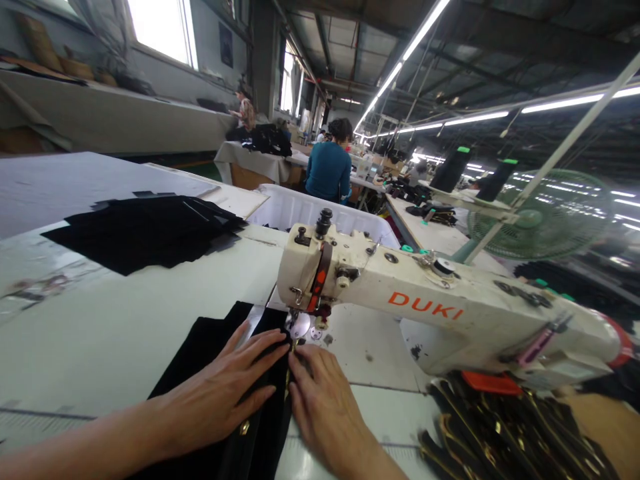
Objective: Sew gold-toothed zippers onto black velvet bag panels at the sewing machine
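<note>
A black fabric piece (pixel 210 347) with a gold zipper lies on the table under the needle of a white sewing machine (pixel 400 300). My left hand (pixel 220 393) rests flat on the cloth with fingers spread, pointing toward the presser foot (pixel 299 327). My right hand (pixel 320 393) lies beside it on the zipper edge, fingers together and pressed down just in front of the needle. Neither hand grips anything; both press the cloth against the table.
A stack of black fabric pieces (pixel 145 230) lies at the far left of the table. A white bin (pixel 310 210) stands behind the machine. Black zippered pieces (pixel 505 427) pile at the right. A green fan (pixel 545 213) stands at right. Other people work farther back.
</note>
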Action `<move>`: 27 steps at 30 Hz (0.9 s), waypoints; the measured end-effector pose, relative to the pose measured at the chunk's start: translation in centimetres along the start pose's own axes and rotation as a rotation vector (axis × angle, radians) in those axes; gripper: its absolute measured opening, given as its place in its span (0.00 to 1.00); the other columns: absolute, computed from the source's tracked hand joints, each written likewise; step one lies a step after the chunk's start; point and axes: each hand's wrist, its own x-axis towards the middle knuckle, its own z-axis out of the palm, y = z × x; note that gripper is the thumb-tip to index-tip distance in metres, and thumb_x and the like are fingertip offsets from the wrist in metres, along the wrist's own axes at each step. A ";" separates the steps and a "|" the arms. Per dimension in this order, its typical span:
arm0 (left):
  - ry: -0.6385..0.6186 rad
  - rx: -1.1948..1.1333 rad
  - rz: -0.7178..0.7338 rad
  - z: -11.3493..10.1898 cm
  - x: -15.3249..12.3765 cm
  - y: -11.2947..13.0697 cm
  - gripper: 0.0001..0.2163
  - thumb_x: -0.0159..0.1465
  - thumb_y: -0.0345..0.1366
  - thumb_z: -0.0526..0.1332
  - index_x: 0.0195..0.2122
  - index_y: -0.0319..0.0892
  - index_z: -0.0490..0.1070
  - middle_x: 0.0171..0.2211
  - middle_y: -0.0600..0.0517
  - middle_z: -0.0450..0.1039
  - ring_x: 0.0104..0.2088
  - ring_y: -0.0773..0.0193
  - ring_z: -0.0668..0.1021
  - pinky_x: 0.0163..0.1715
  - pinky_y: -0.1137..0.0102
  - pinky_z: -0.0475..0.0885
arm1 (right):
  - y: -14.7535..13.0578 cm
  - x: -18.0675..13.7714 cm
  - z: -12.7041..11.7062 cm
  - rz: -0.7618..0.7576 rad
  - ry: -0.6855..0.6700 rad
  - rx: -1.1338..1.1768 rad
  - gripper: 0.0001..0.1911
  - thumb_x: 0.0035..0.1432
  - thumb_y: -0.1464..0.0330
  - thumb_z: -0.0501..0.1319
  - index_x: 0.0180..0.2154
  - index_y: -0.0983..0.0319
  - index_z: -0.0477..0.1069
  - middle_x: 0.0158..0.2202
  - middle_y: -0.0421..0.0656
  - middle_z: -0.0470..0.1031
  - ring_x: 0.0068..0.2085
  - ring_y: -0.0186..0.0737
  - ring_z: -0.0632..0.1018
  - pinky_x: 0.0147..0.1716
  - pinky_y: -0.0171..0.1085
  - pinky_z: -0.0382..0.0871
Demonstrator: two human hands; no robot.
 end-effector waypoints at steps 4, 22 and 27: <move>0.044 0.021 0.037 0.0 -0.1 0.0 0.29 0.71 0.36 0.58 0.72 0.49 0.53 0.69 0.47 0.61 0.69 0.50 0.64 0.70 0.48 0.48 | 0.2 -0.3 0.5 -0.015 0.040 -0.050 0.24 0.66 0.74 0.57 0.63 0.64 0.66 0.60 0.51 0.72 0.61 0.50 0.71 0.62 0.51 0.69; 0.105 -0.037 0.033 -1.0 0.2 0.6 0.36 0.68 0.36 0.62 0.74 0.51 0.46 0.68 0.49 0.64 0.65 0.51 0.70 0.70 0.52 0.52 | 0.3 -0.3 0.8 -0.025 0.081 -0.070 0.23 0.67 0.72 0.56 0.63 0.64 0.68 0.60 0.48 0.74 0.60 0.49 0.74 0.61 0.50 0.71; 0.095 -0.060 0.011 -1.1 0.2 0.6 0.35 0.66 0.34 0.62 0.73 0.51 0.52 0.67 0.48 0.66 0.65 0.49 0.70 0.70 0.49 0.53 | 0.2 -0.3 0.8 -0.018 0.084 -0.088 0.23 0.67 0.71 0.56 0.62 0.63 0.69 0.60 0.47 0.74 0.60 0.51 0.74 0.60 0.51 0.72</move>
